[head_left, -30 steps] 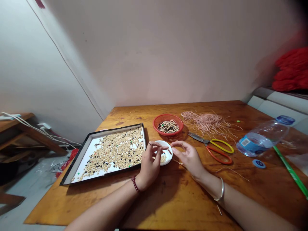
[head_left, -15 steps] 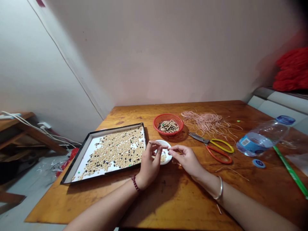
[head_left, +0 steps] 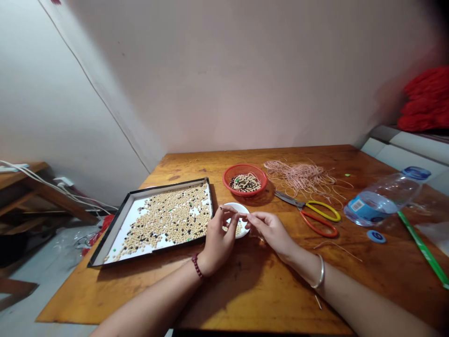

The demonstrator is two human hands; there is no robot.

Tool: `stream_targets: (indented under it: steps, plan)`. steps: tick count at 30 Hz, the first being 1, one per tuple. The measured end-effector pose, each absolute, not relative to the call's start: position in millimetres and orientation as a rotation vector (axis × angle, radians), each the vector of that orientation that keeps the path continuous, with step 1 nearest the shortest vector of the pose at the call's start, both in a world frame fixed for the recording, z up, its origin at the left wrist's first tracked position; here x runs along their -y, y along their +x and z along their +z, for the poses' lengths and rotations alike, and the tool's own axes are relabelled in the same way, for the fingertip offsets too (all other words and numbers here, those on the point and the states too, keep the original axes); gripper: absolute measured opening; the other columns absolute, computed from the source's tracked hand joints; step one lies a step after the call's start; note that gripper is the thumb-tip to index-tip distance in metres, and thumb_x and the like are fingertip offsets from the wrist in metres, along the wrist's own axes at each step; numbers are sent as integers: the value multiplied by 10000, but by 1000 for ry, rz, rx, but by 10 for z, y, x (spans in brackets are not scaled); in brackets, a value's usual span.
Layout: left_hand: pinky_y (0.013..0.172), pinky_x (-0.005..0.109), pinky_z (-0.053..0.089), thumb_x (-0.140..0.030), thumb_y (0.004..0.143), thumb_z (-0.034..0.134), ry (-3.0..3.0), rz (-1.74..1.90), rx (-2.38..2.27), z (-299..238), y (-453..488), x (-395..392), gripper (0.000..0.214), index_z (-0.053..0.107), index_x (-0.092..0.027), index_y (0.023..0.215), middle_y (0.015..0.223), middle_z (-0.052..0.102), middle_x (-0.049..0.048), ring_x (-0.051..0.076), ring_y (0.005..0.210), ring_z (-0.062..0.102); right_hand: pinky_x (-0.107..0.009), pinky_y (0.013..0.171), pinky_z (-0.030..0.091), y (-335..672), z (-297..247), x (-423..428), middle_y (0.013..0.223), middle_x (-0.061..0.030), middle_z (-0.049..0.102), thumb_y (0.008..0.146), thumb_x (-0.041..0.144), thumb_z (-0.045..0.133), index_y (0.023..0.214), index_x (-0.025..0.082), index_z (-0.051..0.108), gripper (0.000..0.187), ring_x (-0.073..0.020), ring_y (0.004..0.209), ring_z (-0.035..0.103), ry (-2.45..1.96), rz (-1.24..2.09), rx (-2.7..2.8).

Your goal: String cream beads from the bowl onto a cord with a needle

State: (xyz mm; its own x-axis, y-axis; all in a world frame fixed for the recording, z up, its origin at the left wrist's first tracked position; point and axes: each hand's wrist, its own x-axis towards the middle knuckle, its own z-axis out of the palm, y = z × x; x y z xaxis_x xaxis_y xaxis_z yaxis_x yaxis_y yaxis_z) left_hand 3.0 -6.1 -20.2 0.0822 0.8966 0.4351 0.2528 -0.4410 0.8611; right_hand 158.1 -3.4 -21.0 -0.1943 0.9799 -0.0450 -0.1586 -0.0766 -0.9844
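Observation:
Over a small white dish holding a few pale beads, my two hands meet at the fingertips. Thumb and fingers of my left hand are pinched together, but what is between them is too small to make out. My right hand pinches too, its fingertips touching or almost touching the left ones. A bit of something thin and beaded shows beneath the right fingers, not clearly. Left of the dish lies a black-edged tray of cream, black and a few green beads.
Behind the dish stands a red basket with strung beads inside. To its right lie a tangle of pink cord and scissors with yellow and red handles. A tilted water bottle, a blue disc and a green strip are farther right.
My right fingertips have moved slightly in against the left ones, and the right fingers are more closed. My left hand has stayed nearly where it was.

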Motion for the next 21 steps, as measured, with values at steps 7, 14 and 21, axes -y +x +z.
stream_targets:
  steps: [7,14,21]
  plan:
    - [705,255,526,-298,914,531,1757,1384,-1126,-193,37,71,125,522,-193,981,937,667,71,170,867,680,-251,620,436,1584,-189,36,715,-32,618,728,477,694,761,160,681,318,-146,679,537,-1019,1475,1186]
    - [670,244,516,-312,924,516,1699,1393,-1131,-150,56,85,129,486,-189,945,923,692,70,181,889,692,-204,477,308,1580,-190,25,641,-1,590,696,362,675,663,163,621,209,-84,511,428,-1024,1552,1055]
    - [685,258,525,-330,917,523,1669,1403,-1139,-156,66,72,148,496,-188,948,920,688,72,180,886,691,-196,409,173,1589,-159,32,648,2,619,738,405,619,822,160,653,261,-38,399,290,-1033,1578,1056]
